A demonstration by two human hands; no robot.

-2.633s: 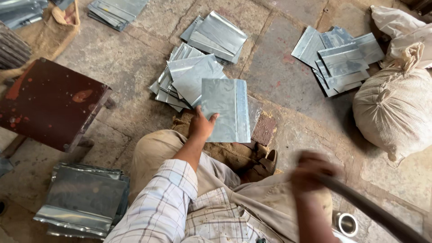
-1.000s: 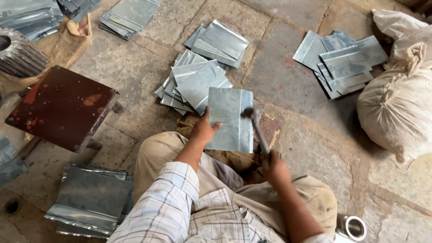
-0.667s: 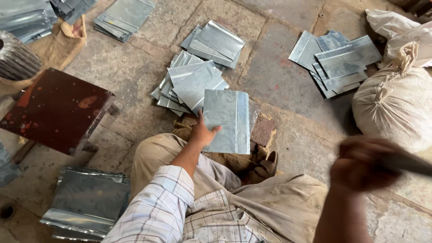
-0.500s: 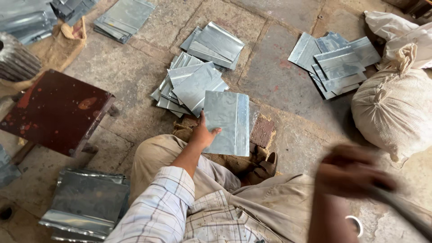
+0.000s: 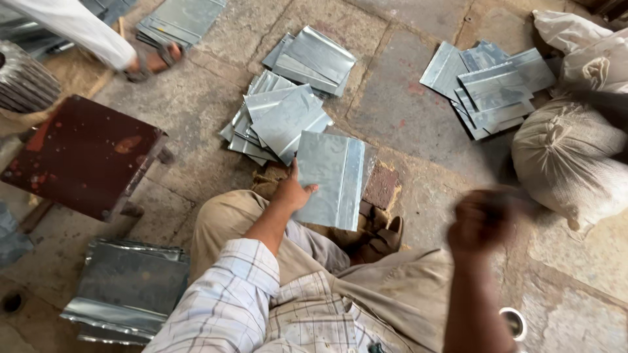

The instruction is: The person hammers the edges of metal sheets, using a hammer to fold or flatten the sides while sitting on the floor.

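Nearest, the right hand (image 5: 484,219) is raised at the right, fisted but blurred by motion; I cannot tell what it holds now, though a second ago it was down at the sheet with a hammer, so it has swung back up between blows. Just beyond the knees, the left hand (image 5: 292,193) lies flat and open on the near-left edge of the metal sheet (image 5: 330,180), pinning it to the stone floor (image 5: 405,117) exactly where it lay before, its folded strip running along the right side. Touching the sheet's far-left corner is a fanned pile of sheets (image 5: 278,117). To the left stands a rusty red table (image 5: 78,153). Far right lie another stack of sheets (image 5: 487,85) and a full sack (image 5: 569,163).
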